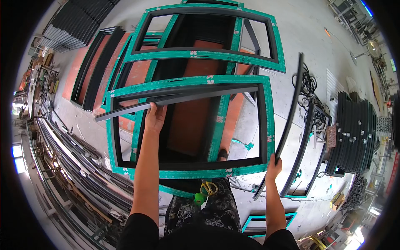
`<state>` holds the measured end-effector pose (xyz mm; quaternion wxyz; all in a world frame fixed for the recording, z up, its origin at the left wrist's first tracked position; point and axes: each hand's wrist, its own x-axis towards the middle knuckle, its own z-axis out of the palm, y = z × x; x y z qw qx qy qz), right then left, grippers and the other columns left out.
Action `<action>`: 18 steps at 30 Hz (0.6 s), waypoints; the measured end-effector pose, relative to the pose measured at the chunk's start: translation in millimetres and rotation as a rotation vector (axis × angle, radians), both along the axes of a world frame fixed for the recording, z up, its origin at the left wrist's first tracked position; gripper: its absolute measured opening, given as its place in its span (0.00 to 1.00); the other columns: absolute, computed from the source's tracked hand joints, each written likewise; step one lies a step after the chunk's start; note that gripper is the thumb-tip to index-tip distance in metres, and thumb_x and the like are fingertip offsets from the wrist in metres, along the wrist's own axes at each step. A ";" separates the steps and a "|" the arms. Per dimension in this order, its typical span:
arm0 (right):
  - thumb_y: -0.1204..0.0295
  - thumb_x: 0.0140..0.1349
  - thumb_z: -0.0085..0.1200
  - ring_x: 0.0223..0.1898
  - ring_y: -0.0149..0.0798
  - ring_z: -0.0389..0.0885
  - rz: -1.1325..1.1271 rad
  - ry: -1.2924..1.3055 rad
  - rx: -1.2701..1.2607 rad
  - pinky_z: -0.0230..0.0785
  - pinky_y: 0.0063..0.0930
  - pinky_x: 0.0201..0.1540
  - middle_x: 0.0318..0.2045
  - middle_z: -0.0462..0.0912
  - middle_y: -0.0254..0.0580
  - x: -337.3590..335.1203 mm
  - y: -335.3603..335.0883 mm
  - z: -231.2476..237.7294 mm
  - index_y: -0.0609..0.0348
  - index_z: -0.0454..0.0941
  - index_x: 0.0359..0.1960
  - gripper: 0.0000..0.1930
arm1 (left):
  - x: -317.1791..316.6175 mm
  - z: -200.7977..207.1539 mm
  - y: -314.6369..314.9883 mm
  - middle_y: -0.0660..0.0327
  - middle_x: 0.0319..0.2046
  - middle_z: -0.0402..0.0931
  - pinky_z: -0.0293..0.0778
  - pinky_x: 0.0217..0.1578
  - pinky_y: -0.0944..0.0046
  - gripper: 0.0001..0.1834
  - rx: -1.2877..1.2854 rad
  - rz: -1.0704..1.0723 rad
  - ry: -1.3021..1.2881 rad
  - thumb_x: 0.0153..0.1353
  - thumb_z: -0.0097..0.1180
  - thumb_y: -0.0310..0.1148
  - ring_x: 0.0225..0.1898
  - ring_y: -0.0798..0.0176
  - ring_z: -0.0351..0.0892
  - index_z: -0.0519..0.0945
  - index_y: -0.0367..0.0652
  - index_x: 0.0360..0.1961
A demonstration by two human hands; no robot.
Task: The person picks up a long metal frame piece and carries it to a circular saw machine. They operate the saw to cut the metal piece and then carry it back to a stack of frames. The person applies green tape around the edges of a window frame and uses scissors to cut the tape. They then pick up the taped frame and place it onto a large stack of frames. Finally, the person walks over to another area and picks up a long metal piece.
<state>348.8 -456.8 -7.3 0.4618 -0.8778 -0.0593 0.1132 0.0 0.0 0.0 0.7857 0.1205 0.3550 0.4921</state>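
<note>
My left hand [155, 118] is closed around a long grey metal strip [183, 97], which slants across the opening of a dark window frame [187, 173]. The strip's left end sticks out past the frame's left side; its right end lies near the upper right inner corner. Green protective tape covers the face of this frame. By the frame's lower right corner, my right hand [273, 167] grips a second, long dark strip [291, 106] that points up and away. Parts of the fingers on both hands are hidden.
Another green-taped frame [275, 39] lies beyond, with more frames beneath. Scissors [209, 188] and a green tape roll [200, 198] are at my waist. Long profiles [79, 171] are stacked left; dark profile bundles [352, 129] and black cable [309, 85] lie right.
</note>
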 end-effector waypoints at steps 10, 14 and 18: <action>0.59 0.65 0.60 0.22 0.35 0.68 0.113 -0.007 -0.185 0.63 0.33 0.27 0.19 0.73 0.41 -2.0 23.6 10.5 0.66 0.74 0.28 0.19 | 32.8 -58.3 11.3 0.59 0.51 0.79 0.77 0.59 0.54 0.17 -0.095 -0.022 0.114 0.69 0.55 0.38 0.53 0.58 0.79 0.75 0.40 0.53; 0.59 0.65 0.60 0.21 0.38 0.67 0.108 -0.039 -0.235 0.63 0.34 0.27 0.19 0.72 0.43 -1.2 22.6 6.4 0.65 0.73 0.27 0.19 | 44.3 -71.0 15.6 0.59 0.51 0.78 0.77 0.59 0.54 0.17 -0.139 -0.003 0.148 0.69 0.55 0.38 0.54 0.57 0.78 0.75 0.40 0.53; 0.60 0.66 0.59 0.18 0.28 0.67 0.117 -0.131 -0.229 0.59 0.27 0.20 0.16 0.69 0.33 -0.7 20.5 -1.4 0.61 0.69 0.24 0.20 | 52.6 -71.3 18.7 0.60 0.50 0.79 0.77 0.58 0.54 0.17 -0.129 -0.001 0.119 0.68 0.56 0.38 0.54 0.57 0.79 0.74 0.40 0.52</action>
